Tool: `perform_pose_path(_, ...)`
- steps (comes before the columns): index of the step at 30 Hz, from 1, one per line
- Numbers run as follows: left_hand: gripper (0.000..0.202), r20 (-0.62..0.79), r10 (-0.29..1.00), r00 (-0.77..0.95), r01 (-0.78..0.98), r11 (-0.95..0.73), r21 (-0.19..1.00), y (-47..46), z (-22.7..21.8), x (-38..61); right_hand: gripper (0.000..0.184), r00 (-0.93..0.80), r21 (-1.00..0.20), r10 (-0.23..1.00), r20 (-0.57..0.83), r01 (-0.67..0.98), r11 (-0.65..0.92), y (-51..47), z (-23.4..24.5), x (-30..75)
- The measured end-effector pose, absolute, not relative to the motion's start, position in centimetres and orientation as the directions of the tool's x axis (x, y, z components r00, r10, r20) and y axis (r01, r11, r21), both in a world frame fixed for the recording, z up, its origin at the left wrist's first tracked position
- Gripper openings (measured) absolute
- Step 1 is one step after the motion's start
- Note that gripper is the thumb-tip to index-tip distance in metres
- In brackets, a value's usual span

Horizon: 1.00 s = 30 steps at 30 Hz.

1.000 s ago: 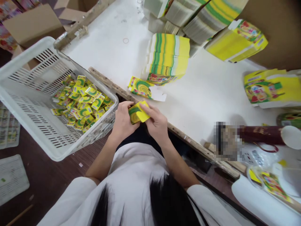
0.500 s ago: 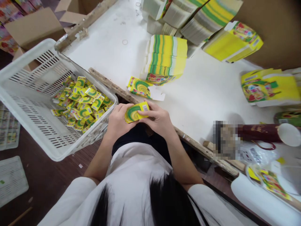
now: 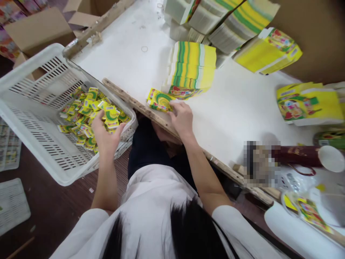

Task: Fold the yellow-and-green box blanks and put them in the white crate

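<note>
White basket (image 3: 61,175), small yellow boxes (image 3: 87,123) inside

Wht short-slv tee (image 3: 153,194), dk trousers (image 3: 147,149), long blk hair (image 3: 196,233).

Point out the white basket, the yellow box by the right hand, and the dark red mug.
White basket (image 3: 64,178): head view, on its near rim corner.
Yellow box (image 3: 159,100): head view, on its printed face.
Dark red mug (image 3: 303,155): head view, on its side.
</note>
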<state>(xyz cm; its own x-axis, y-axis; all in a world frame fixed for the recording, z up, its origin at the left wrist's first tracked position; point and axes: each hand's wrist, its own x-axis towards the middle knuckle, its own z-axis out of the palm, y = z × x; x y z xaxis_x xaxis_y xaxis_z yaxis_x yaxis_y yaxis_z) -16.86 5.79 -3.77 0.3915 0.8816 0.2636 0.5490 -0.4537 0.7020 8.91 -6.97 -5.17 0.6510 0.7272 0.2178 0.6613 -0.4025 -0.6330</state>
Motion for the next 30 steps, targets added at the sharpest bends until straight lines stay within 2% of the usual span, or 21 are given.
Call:
perform_pose_path(2,0.054,0.194,0.866,0.460,0.426,-0.407,0.808,4.4,-3.9,-15.8,0.031,0.660,-0.643,0.709,0.248,0.660,-0.390,-6.9,-5.2,8.8)
perform_pose_path(4,0.045,0.126,0.818,0.561,0.289,-0.336,0.896,2.8,-4.4,-14.4,0.031,0.698,-0.709,0.658,0.282,0.614,-0.347,-7.2,-4.7,8.2)
perform_pose_path(7,0.060,0.051,0.723,0.688,0.098,-0.163,0.982,0.6,-5.2,-12.2,0.029,0.721,-0.855,0.637,0.272,0.484,-0.184,-8.3,-3.1,6.5)
perform_pose_path(9,0.072,0.041,0.700,0.713,-0.035,-0.023,0.999,-0.4,-5.3,-10.9,0.031,0.641,-0.937,0.743,0.193,0.345,-0.054,-9.2,-2.2,5.0)
perform_pose_path(11,0.068,0.056,0.735,0.675,-0.181,0.091,0.979,-0.9,-4.6,-9.8,0.034,0.465,-0.987,0.880,0.098,0.157,0.027,-10.0,-1.5,3.1)
perform_pose_path(13,0.054,0.058,0.817,0.574,-0.313,0.153,0.937,-1.2,-3.1,-8.8,0.035,0.319,-0.998,0.946,0.064,-0.005,0.069,-10.6,-1.0,1.3)
perform_pose_path(16,0.045,0.023,0.929,0.370,-0.458,0.161,0.874,-1.1,-0.9,-7.7,0.037,0.285,-0.991,0.952,0.108,-0.045,0.126,-10.9,-0.6,-0.9)
perform_pose_path(19,0.045,0.012,0.954,0.301,-0.492,0.144,0.859,-1.1,-0.5,-7.3,0.041,0.374,-0.989,0.916,0.147,0.061,0.134,-10.6,-0.6,-1.7)
perform_pose_path(24,0.065,0.077,0.869,0.488,-0.339,0.107,0.935,-1.2,-3.1,-8.4,0.037,0.562,-0.993,0.824,0.076,-0.036,0.117,-10.7,-1.1,-0.2)
perform_pose_path(27,0.049,0.095,0.889,0.448,-0.325,0.063,0.944,-0.9,-4.3,-8.9,0.025,0.584,-0.996,0.808,0.081,0.011,0.092,-11.3,-1.0,0.7)
perform_pose_path(30,0.033,0.097,0.927,0.363,-0.297,0.016,0.955,-0.4,-4.5,-9.1,0.010,0.597,-0.986,0.790,0.138,0.160,0.051,-11.5,-0.8,0.9)
